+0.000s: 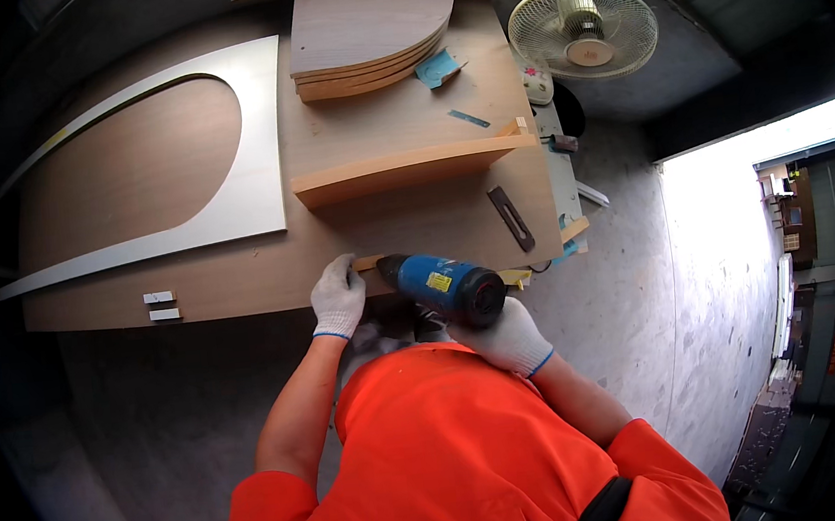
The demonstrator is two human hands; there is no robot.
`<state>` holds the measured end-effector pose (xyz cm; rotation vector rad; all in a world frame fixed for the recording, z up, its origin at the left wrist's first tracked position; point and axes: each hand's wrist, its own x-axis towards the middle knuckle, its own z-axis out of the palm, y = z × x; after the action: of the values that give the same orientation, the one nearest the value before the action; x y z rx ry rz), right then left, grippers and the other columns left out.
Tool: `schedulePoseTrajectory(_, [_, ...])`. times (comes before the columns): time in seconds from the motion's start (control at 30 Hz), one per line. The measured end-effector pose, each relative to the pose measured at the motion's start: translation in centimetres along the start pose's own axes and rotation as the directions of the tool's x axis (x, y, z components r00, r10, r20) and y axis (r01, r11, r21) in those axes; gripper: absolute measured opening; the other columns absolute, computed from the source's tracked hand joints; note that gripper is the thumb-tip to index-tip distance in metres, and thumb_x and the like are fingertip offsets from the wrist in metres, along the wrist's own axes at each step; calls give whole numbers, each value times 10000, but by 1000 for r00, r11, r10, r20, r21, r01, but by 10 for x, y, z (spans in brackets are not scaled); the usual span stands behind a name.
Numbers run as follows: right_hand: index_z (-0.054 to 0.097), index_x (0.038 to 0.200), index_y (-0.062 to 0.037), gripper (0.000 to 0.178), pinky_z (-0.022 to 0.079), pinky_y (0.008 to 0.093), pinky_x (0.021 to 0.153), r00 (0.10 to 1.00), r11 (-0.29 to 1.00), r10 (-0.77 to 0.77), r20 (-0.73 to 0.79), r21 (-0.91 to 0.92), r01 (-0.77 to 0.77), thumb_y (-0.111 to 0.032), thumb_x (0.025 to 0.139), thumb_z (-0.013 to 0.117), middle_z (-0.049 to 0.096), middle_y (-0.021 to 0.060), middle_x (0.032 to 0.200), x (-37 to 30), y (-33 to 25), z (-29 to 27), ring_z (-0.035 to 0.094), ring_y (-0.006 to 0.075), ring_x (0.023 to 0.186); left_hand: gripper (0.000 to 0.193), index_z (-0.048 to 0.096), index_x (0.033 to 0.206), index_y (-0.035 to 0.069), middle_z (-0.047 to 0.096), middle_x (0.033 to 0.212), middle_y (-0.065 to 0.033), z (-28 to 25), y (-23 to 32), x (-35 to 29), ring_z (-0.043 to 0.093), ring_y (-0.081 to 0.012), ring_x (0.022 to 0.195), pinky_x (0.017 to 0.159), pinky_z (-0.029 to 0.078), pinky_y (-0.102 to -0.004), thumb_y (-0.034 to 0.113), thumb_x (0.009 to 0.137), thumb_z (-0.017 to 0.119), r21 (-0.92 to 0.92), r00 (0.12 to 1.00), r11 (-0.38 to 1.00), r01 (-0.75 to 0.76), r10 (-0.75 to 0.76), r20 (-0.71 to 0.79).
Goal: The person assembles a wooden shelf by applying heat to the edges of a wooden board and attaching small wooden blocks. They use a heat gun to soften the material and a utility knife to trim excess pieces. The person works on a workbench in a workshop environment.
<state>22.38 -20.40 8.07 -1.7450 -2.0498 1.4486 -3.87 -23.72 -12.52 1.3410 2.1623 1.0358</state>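
In a white knit glove, my left hand (338, 296) is closed on a small wooden strip (368, 262) at the near edge of the workbench. My right hand (507, 336), gloved the same way, is wrapped round the grip of a blue power drill (440, 283) with a black nose and a yellow label. The drill points left, its nose at the strip's right end. Whether the tip touches the wood is hidden, as are most of my right fingers. A long curved wooden piece (399, 174) lies beyond my hands. Right of it is a dark slotted piece (511, 219).
The wooden workbench (324, 129) bears a white curved frame (260, 135) on the left and a stack of curved boards (370, 29) at the back. Blue sandpaper (439, 68) lies beside the stack. Two small white blocks (161, 304) sit near the front edge. A fan (584, 28) stands back right.
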Motion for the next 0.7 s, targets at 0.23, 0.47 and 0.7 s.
schedulePoseTrajectory(0.23, [793,1203,-85,427,618,437,956,999,997,-35,-35,-64,33,-405,921,809,818,183,1117,-8,-9,-6,774,378,1112,249,788,1185,66,802,1120,-179,-3,-1,-2,784,-368,1019,912,618,-445,142,965,699,-126,997,990,62,-57,42])
schedulePoseTrajectory(0.47, [784,1231,-95,435,620,430,967,1000,997,-19,-23,75,20,-406,927,807,819,166,1145,-10,-11,-13,775,358,1130,229,800,1154,43,808,1071,-190,-4,-3,3,795,-347,985,894,619,-426,130,965,704,-277,980,941,195,-176,91])
schedulePoseTrajectory(0.7, [792,1228,-108,465,612,448,974,999,999,-24,-25,-22,23,-442,905,796,810,209,1123,-4,-2,-2,768,387,1124,197,807,1079,64,804,1053,-190,2,8,6,765,-412,979,878,612,-505,163,941,708,56,1000,998,-17,16,15])
